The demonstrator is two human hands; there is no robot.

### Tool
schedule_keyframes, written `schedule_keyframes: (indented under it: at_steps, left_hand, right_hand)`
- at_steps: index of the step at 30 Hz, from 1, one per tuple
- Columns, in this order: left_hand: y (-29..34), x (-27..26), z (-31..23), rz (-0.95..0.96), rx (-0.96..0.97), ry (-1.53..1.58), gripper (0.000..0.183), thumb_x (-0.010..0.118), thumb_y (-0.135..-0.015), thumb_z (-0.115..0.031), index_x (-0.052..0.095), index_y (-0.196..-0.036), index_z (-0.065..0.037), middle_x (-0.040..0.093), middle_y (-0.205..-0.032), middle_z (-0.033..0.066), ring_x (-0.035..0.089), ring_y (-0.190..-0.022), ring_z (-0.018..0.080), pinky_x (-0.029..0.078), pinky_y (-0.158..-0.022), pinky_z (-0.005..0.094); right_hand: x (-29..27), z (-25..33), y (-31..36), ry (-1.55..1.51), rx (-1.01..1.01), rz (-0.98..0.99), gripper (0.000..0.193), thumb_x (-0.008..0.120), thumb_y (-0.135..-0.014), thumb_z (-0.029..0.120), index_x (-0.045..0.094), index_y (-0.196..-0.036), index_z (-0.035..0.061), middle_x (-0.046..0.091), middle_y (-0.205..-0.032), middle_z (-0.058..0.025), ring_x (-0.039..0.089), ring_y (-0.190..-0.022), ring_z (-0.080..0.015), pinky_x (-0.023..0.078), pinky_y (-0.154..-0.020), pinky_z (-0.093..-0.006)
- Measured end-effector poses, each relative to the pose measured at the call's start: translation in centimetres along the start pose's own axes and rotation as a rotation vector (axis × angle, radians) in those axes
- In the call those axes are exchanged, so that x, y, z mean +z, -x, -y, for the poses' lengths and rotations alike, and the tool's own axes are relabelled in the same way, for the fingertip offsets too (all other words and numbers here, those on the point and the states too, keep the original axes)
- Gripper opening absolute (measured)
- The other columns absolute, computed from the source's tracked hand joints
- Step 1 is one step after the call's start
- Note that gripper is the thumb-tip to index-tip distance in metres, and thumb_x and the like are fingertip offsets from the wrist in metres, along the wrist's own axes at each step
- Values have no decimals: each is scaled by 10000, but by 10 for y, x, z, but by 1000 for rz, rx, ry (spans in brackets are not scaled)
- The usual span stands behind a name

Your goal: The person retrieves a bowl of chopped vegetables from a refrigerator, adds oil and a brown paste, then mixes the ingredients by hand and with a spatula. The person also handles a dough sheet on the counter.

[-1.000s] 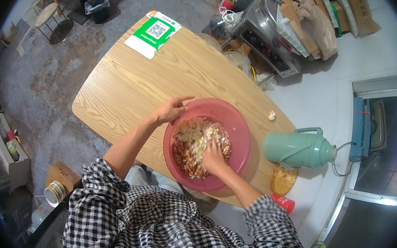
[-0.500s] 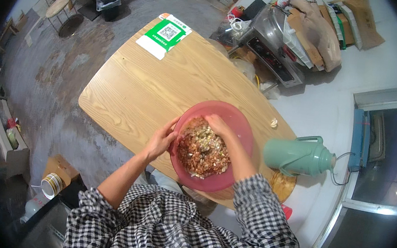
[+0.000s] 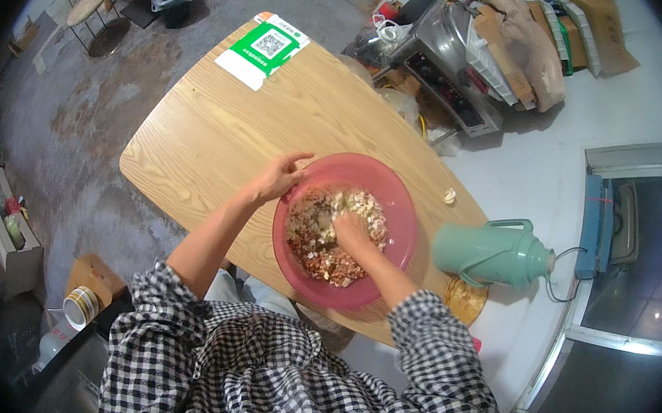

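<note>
A pink plastic basin (image 3: 401,205) stands on the wooden table in front of me. In it lies a loose mixture (image 3: 333,266) that looks like minced filling, reddish-brown with pale chopped bits. My left hand (image 3: 283,176) is at the basin's upper left rim, thumb and fingers bent around the edge. Inside the basin, my right hand (image 3: 352,231) is curled like a fist and pushed into the middle of the mixture. Its fingertips are hidden there. Both sleeves are black-and-white checked.
A green thermos (image 3: 490,252) lies or leans at the table's right edge, by a round woven-looking mat (image 3: 465,301). A garlic-like white piece (image 3: 450,196) is near the right edge. A green-and-white code card (image 3: 265,47) lies at the table's (image 3: 194,134) far end. Beyond stands a metal appliance (image 3: 450,83).
My right hand has moved from the basin's far side toward its middle, curling in the mixture. My left hand has shifted up along the rim. The mixture's surface is rearranged.
</note>
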State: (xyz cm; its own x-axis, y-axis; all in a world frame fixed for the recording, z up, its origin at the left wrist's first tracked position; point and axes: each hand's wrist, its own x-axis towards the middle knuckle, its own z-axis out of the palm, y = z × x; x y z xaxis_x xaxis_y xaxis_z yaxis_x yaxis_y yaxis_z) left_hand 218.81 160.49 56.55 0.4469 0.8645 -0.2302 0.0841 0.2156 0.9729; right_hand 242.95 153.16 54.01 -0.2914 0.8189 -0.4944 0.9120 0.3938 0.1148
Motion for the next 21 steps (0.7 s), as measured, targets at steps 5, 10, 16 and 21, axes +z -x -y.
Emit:
schedule_keyframes:
  at_steps: [5,10,16,21]
  left_hand:
    - [85,27,7,-92,-242,281,519,471,-1010,-176,295,-1499,-161,621,-994,103,612,-714,122,544,-512,271]
    - [100,41,30,-108,-100,403,533,450,-1017,-179,259,-1513,-217,620,-1072,119,623,-752,138,564,-531,279]
    - [46,18,13,-9,-181,308,543,474,-1004,-143,286,-1507,-217,609,-990,85,587,-708,105,548,-526,262]
    - [15,-1,-3,103,-157,262,519,467,-981,-81,343,-1481,-143,601,-864,71,573,-614,102,543,-471,268]
  right_hand:
    - [-1,-16,-2,-532,74,-40,168,546,-848,89,651,-920,-21,611,-794,-113,597,-738,-189,537,-653,-379]
    - [-39,-37,14,-373,62,-456,368,455,-927,275,661,-1102,26,645,-1029,-178,603,-1010,-268,486,-925,-443]
    - [-62,1,-77,-960,-31,282,434,446,-906,334,666,-1094,11,642,-1092,-265,614,-1054,-356,445,-954,-485]
    - [-34,30,10,-87,-265,-222,360,523,-830,242,701,-1052,22,551,-1261,-261,590,-1052,-422,435,-958,-553]
